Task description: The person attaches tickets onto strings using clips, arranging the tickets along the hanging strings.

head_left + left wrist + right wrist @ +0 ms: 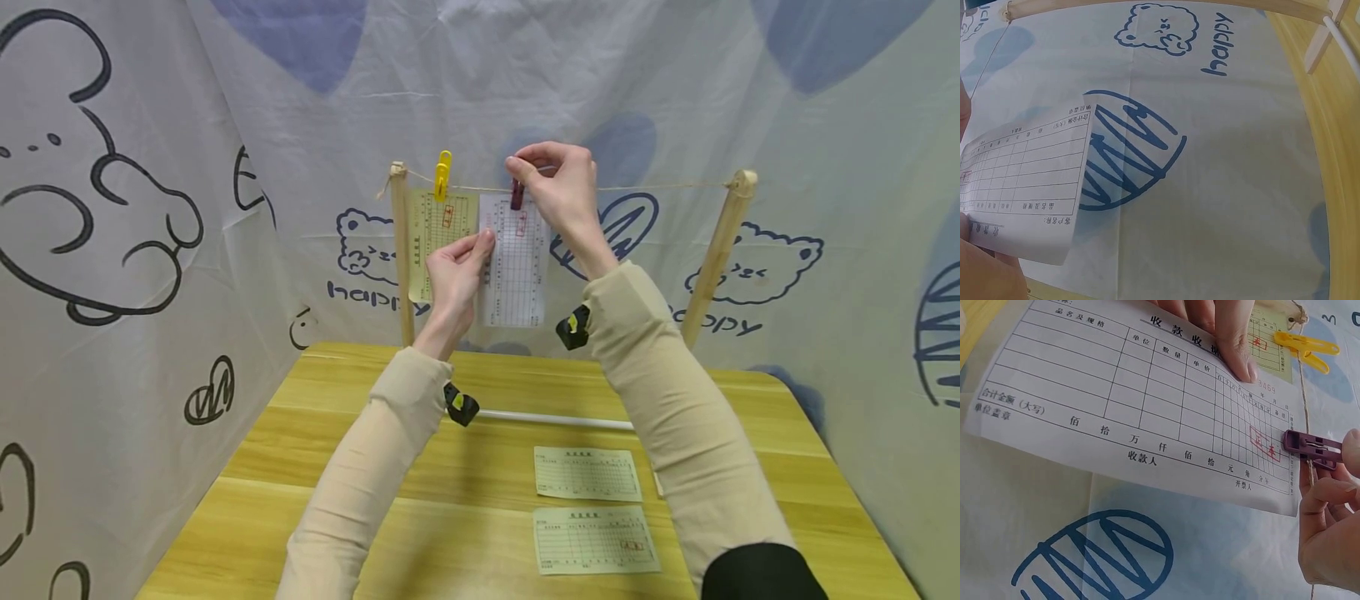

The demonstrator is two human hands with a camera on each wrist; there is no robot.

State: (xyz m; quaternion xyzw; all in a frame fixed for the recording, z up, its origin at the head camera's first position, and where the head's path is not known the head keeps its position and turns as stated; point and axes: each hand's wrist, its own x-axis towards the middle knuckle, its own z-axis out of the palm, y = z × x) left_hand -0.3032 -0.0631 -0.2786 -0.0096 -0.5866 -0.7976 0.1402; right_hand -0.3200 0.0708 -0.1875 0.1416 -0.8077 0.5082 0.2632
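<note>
A white printed receipt form (515, 275) hangs at a thin string (660, 186), with a purple clothespin (1313, 447) over its upper edge. My right hand (564, 183) pinches the clothespin's handle end between thumb and fingers. Lower down, my left hand (459, 275) pinches the white form's left edge, thumb in front. To the left, a yellow form (420, 250) hangs from the same string under a yellow clothespin (443, 177). In the left wrist view the white form (1029, 181) covers part of the left hand (988, 269).
Wooden posts, left (405, 250) and right (720, 250), carry the string. Two greenish forms (587, 475) (592, 542) lie on the wooden table (285, 500). A white rod (558, 419) crosses behind them. A patterned cloth (465, 83) hangs at the back.
</note>
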